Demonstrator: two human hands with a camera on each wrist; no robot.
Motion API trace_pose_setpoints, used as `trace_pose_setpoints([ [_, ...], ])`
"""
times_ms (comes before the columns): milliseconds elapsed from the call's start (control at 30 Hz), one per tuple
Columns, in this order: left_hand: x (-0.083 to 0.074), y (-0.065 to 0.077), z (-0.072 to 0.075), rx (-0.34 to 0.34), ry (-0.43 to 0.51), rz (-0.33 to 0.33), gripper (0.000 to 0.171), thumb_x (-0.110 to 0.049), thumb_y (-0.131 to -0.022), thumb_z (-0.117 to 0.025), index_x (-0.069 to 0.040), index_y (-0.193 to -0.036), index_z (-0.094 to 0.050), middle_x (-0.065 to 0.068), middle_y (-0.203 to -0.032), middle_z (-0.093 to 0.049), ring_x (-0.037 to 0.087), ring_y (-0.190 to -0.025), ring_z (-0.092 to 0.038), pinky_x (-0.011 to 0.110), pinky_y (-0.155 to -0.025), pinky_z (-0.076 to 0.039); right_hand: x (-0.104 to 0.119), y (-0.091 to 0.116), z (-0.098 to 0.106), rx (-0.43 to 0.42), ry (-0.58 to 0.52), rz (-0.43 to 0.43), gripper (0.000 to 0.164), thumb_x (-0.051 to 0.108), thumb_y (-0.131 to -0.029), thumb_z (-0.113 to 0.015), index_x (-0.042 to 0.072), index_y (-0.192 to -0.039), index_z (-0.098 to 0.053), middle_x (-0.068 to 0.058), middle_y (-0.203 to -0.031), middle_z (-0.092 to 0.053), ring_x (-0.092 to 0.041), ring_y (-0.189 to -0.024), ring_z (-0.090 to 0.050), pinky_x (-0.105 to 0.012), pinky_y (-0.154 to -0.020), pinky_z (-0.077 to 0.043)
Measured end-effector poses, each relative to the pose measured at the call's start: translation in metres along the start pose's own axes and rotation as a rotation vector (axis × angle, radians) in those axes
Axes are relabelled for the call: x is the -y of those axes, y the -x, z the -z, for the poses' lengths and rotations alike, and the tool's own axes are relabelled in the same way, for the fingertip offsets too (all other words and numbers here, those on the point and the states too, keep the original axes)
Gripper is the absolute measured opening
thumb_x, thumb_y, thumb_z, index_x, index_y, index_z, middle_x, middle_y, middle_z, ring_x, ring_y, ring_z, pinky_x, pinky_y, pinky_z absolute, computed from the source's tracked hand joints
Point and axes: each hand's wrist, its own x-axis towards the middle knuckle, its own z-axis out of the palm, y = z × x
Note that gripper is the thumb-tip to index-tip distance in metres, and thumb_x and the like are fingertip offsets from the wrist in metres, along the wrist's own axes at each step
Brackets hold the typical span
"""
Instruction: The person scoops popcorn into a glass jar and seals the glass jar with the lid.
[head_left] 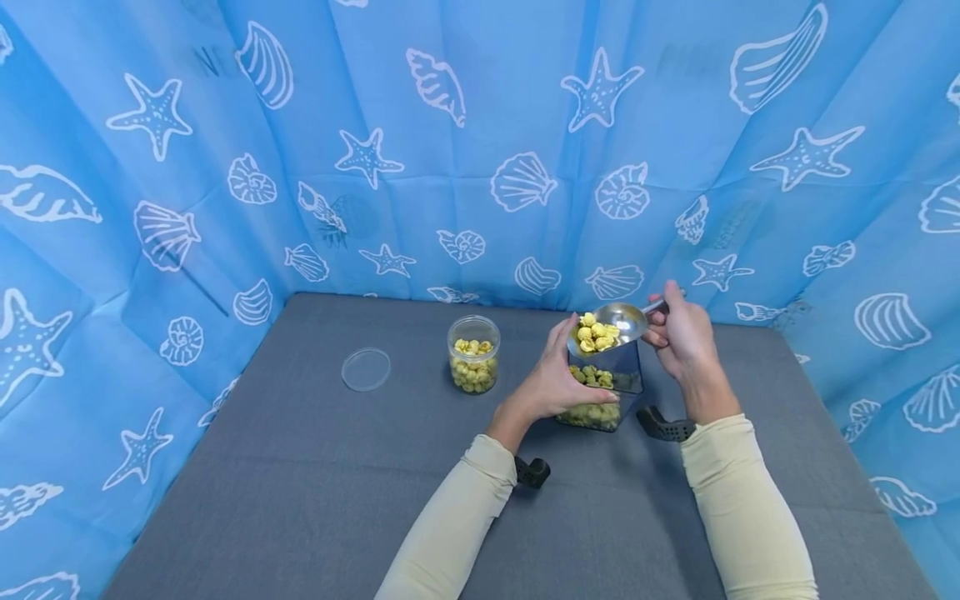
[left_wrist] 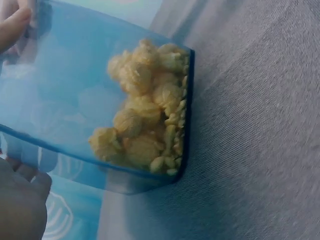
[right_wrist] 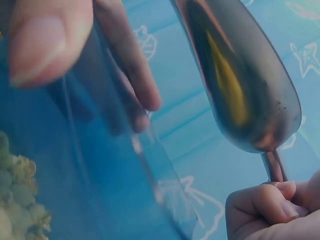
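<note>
My left hand (head_left: 551, 379) grips a clear, bluish square container (head_left: 632, 379), its thumb on the near side and fingers across the far side. The container stands on the table, with yellow popcorn (left_wrist: 140, 105) in its bottom part. Over the container's open top is a metal scoop (head_left: 628, 320) bearing several popcorn pieces (head_left: 592, 335). My right hand (head_left: 686, 337) holds the scoop by its handle, fingers curled round it. In the right wrist view, the scoop's shiny underside hides its load.
Left of the container stands a round clear jar (head_left: 452, 343) partly filled with popcorn. Farther left, a round clear lid (head_left: 366, 369) lies flat on the grey tablecloth (head_left: 315, 467). A blue curtain (head_left: 465, 150) with white shells and starfish hangs behind and at both sides.
</note>
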Motion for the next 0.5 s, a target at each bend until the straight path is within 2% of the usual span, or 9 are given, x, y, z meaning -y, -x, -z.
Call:
trace_pose_setpoints([
  [167, -0.002, 0.001, 0.001, -0.007, -0.006, -0.035, 0.132, -0.041, -0.074, -0.092, -0.032, -0.165, 0.003, 0.006, -0.172, -0.006, 0.031, -0.155, -0.026, 0.053, -0.119, -0.037, 0.000, 0.004, -0.008, -0.004, -0.034, 0.032, 0.041, 0.045, -0.108, -0.035, 0.005, -0.111, -0.045, 0.006, -0.070, -0.040, -0.003, -0.046, -0.029, -0.019, -0.045, -0.029],
  [267, -0.002, 0.004, 0.003, -0.018, -0.009, -0.051, 0.132, -0.042, -0.073, -0.093, -0.035, -0.164, 0.004, 0.010, -0.171, -0.008, 0.031, -0.155, -0.026, 0.053, -0.120, -0.036, 0.000, 0.007, -0.014, -0.013, -0.040, 0.051, 0.042, 0.045, -0.109, -0.035, 0.005, -0.111, -0.045, 0.006, -0.071, -0.041, -0.003, -0.046, -0.029, -0.018, -0.044, -0.028],
  [500, -0.005, 0.012, 0.013, -0.083, -0.002, -0.008, 0.130, -0.046, -0.074, -0.091, -0.037, -0.163, 0.003, 0.008, -0.170, -0.013, 0.031, -0.156, -0.026, 0.055, -0.120, -0.036, 0.002, 0.013, -0.028, -0.005, -0.130, 0.085, 0.038, 0.040, -0.110, -0.035, 0.004, -0.108, -0.046, 0.004, -0.069, -0.043, -0.004, -0.045, -0.028, -0.019, -0.044, -0.024],
])
